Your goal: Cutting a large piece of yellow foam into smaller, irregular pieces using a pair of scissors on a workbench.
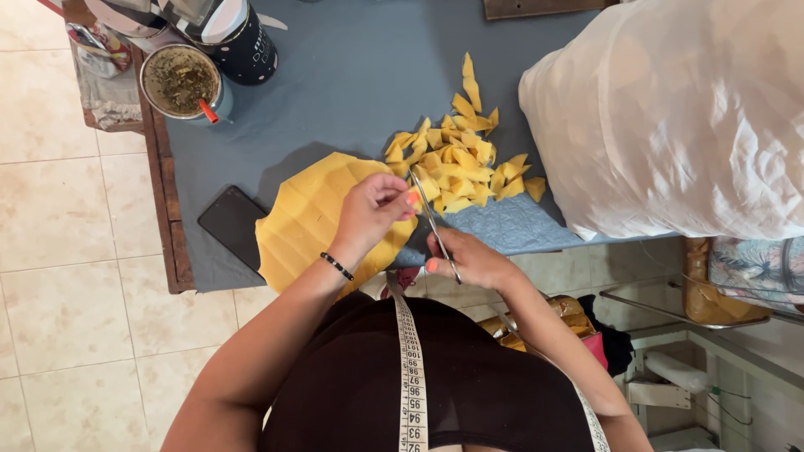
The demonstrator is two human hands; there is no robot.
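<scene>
Beige floor tiles are surrounding a table that is wearing a blue-grey cloth. Head view, looking straight down.

Left hand: fingers are pinching closed on a small yellow fabric piece, holding it just above the table edge. A black bead bracelet is sitting on that wrist.

Right hand: fingers are curling shut around the handles of the scissors; the blades are pointing up toward the pinched piece and touching or nearly touching it. Whether the blades are open cannot be told.

A large folded yellow fabric sheet is lying beneath the left hand, overhanging the table edge. A pile of yellow cut pieces is lying just beyond the scissors tip.

A dark phone is lying beside the sheet. A cup with a red straw is standing at the far corner. A white bag is occupying the right of the table. A measuring tape is hanging down the person's front.
</scene>
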